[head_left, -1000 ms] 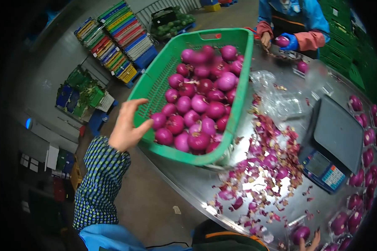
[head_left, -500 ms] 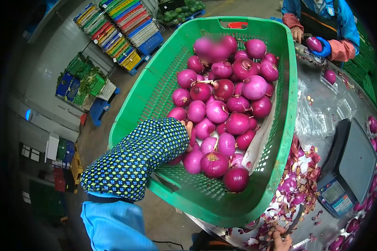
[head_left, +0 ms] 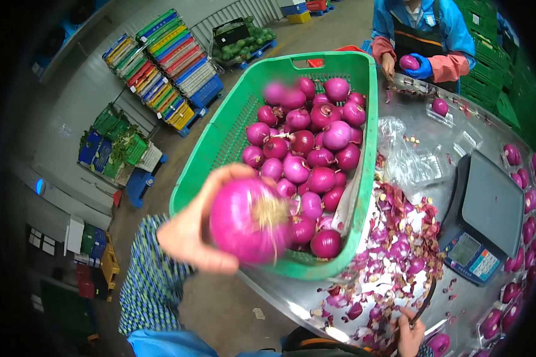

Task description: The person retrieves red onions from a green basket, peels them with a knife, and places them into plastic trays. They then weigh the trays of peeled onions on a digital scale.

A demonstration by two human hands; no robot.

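A large purple onion (head_left: 239,221) is in my left hand (head_left: 190,229), lifted close to the camera in front of the green crate, with fingers wrapped round its left side and its dry tip facing right. Many more onions (head_left: 296,169) fill the green crate (head_left: 368,149). At the lower edge, my right hand (head_left: 410,333) grips the handle of a dark curved knife (head_left: 424,302). Beside this hand, onion peels (head_left: 393,244) are heaped on the metal table (head_left: 280,297).
A scale (head_left: 488,208) stands right of the peels, by clear plastic packaging (head_left: 408,157). Packed onions (head_left: 490,323) line the right edge. Across the table, a co-worker (head_left: 423,35) in blue gloves holds an onion. Stacked crates (head_left: 173,65) stand at the back left.
My left hand has come up out of the crate with an onion and now shows near the camera. The view has shifted, revealing more of the table.
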